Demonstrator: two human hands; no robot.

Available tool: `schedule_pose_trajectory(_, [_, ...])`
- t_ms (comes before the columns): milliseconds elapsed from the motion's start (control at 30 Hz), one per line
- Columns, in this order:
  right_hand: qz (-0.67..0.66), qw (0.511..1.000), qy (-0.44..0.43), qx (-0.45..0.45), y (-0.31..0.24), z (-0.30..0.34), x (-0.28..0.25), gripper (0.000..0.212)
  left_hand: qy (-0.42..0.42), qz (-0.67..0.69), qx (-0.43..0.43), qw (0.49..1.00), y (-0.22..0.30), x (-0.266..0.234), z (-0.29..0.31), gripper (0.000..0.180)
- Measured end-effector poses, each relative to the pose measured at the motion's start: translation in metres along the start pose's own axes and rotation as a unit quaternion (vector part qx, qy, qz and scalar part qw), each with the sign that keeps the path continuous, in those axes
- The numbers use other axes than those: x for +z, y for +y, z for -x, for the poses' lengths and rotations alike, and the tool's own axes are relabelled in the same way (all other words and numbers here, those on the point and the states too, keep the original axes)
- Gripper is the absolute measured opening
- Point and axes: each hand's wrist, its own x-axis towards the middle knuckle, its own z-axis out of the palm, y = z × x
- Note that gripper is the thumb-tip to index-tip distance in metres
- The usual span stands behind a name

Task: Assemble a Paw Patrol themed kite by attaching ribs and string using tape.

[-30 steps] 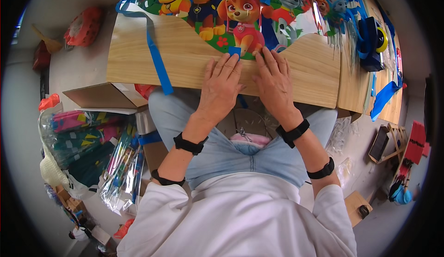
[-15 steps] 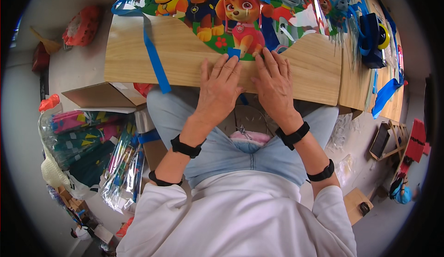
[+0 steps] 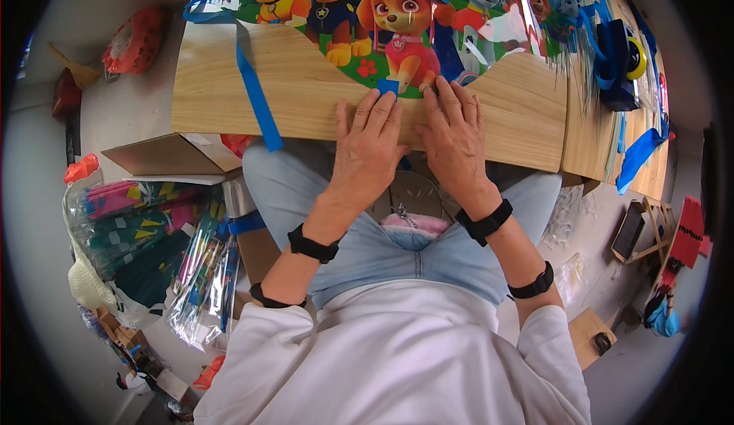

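A glossy sheet printed with cartoon puppies [image 3: 405, 54] lies on the wooden table, its curved lower edge toward me. A small blue piece of tape or ribbon [image 3: 388, 86] sits at that edge. My left hand [image 3: 367, 143] rests palm down just below it, fingers stretched, the tips touching or nearly touching the blue piece. Alongside, my right hand [image 3: 453, 136] also lies palm down with extended fingers, its tips at the sheet's bottom edge. Neither hand visibly grips anything; what lies under the fingertips is hidden.
A blue ribbon strip [image 3: 258, 100] hangs over the table's [image 3: 520, 119] near edge at left. On the right stands a dark blue object with a yellow round part [image 3: 633, 59]. An open cardboard box [image 3: 164, 157] and shiny wrapped packages [image 3: 202, 287] lie at lower left.
My left hand and forearm have shifted slightly to the right. My right hand and the printed sheet look almost unmoved.
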Motion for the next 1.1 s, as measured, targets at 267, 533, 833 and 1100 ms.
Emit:
schedule_pose_trajectory(267, [0.003,1.0,0.006,-0.005,0.001,-0.001,0.002,0.06,0.005,-0.001,-0.004,1.0,0.001,0.003,0.0,0.061])
schedule_pose_trajectory(533, [-0.004,1.0,0.003,0.008,-0.001,-0.003,0.001,0.055,0.001,-0.003,-0.017,1.0,0.005,0.001,-0.002,0.059])
schedule_pose_trajectory(833, [0.02,0.999,0.006,-0.038,-0.008,-0.014,0.008,0.053,0.028,-0.005,-0.017,0.999,0.006,0.001,-0.002,0.059])
schedule_pose_trajectory(1100, [0.005,0.999,0.018,-0.042,-0.007,-0.015,0.011,0.051,0.031,-0.018,0.0,0.999,-0.001,0.002,-0.002,0.061])
